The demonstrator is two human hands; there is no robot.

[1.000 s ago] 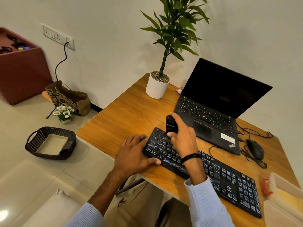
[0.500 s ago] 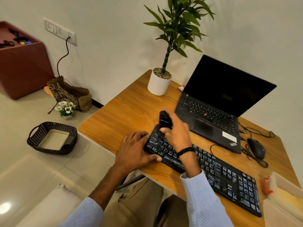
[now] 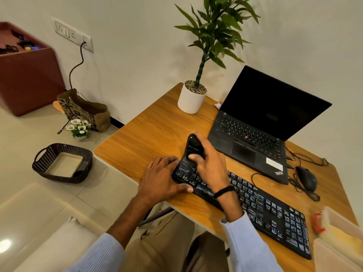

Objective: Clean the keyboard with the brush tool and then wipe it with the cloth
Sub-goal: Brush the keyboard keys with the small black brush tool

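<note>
Right grip (image 3: 212,165) clasps brush tool (image 3: 193,147); bristles indistinct against keyboard (image 3: 265,209).

— The keyboard (image 3: 275,216) and brush tool (image 3: 193,146), both black?
— Black, the keys with pale legends. The laptop (image 3: 275,107) too, with one red dot.
— And the table (image 3: 153,130)?
— Orange-brown woodgrain. White pot (image 3: 189,104), green leaves (image 3: 216,26), dark brown woven basket (image 3: 59,178), pale blue ribbed sleeves (image 3: 247,244).

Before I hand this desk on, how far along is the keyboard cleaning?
Nothing looks finished. In hand: the right hand grips the brush tool over the left end of the keyboard, while the left hand rests on that end. Left: pale specks show across its right half, so brushing is likely needed there; neither hand holds a cloth, so wiping has not begun.
</note>
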